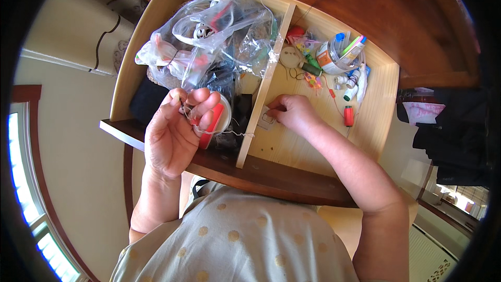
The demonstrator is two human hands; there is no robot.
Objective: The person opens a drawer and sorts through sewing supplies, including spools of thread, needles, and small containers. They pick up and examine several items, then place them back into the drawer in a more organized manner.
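My left hand [172,133] is raised palm up above the left half of an open wooden drawer. A pale thin string [231,132] runs across its curled fingers and trails right to the divider [270,78]. Thumb and index finger pinch a small dark bit whose kind I cannot tell. Behind the fingers show a red flat object [214,119] and a round white lid or rim [226,111]. In the right compartment, the fingertips of my right hand [295,109] grip a small clear plastic bag [266,123] low on the drawer floor beside the divider.
Clear plastic bags [219,27] fill the left compartment. On the right lie a plastic tub of pens [330,58], a dark green thread spool [311,69], a red thread spool [348,116] and several white spools. The wooden drawer front [274,182] is close to my body.
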